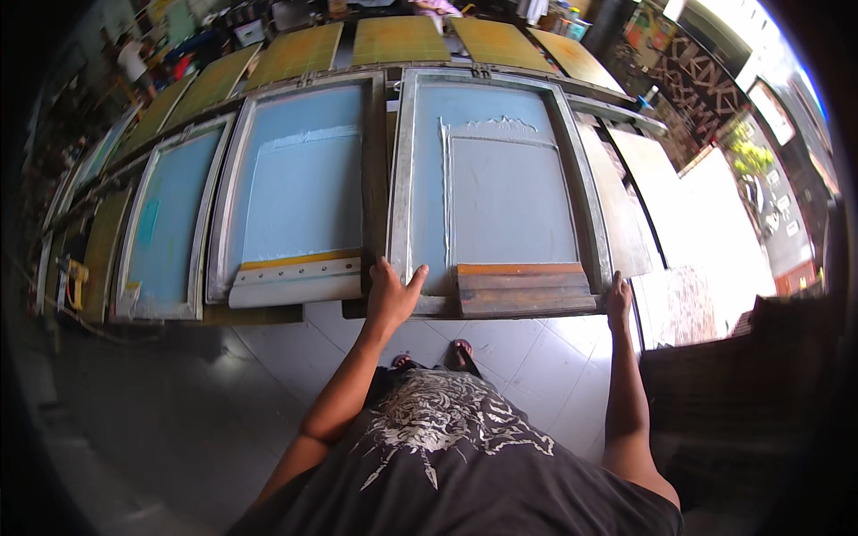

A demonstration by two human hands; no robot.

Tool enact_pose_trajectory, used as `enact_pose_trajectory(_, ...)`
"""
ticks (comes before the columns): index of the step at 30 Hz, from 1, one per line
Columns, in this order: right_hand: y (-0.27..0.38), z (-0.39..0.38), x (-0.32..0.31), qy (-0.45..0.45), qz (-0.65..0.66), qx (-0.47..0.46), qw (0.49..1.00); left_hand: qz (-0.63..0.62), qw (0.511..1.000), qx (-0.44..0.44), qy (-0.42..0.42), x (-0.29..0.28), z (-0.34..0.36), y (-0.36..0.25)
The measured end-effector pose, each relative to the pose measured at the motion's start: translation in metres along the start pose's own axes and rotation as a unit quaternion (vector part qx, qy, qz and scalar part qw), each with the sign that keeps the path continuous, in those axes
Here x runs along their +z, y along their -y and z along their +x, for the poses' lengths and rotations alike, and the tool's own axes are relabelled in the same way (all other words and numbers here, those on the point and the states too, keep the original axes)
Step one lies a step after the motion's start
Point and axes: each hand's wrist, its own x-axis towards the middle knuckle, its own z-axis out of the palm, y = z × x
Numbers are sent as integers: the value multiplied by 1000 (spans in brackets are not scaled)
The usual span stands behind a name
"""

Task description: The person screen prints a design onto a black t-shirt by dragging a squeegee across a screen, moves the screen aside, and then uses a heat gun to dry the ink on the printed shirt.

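In front of me lies a screen printing frame (587, 198) with a blue-grey mesh and a metal rim. My left hand (393, 297) grips its near left corner, thumb up over the rim and apart from the fingers. At the near right corner, my right hand (618, 298) is closed on the frame's edge, its fingers partly hidden. Between my hands a wooden squeegee (523, 291) with an orange blade rests across the near end of the mesh. White paste forms ridges (444, 192) along the mesh's left and far sides.
Left of it lies a second screen frame (234, 179) holding a pale-handled squeegee (295, 284) with a yellow blade. Beyond is a narrower blue screen (170, 219). Yellowish boards (399, 40) line the table's far side. A dark wooden structure (742, 393) stands at right; a person (134, 64) is far left.
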Motion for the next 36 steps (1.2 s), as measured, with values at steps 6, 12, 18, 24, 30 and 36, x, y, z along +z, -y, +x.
enact_pose_trajectory(6, -25, 63, -1, 46, 35, -26, 998, 42, 998, -46, -33, 43, -1, -22)
enact_pose_trajectory(12, -45, 53, -13, 66, 42, -6, 997, 77, 991, -100, -43, 58, -20, -33)
enact_pose_trajectory(18, -73, 19, -23, 35, -48, 8, 998, 94, 986, -136, -38, 56, -47, -35)
enact_pose_trajectory(24, -52, -4, -25, -1, -110, -6, 994, 145, 981, -112, -67, 58, -55, -37)
enact_pose_trajectory(30, -88, -1, -28, -51, -192, -146, 969, 178, 975, -127, -44, 58, -64, -39)
enact_pose_trajectory(36, -97, -7, -40, 60, -23, -20, 998, 130, 986, -97, 30, 37, -88, -79)
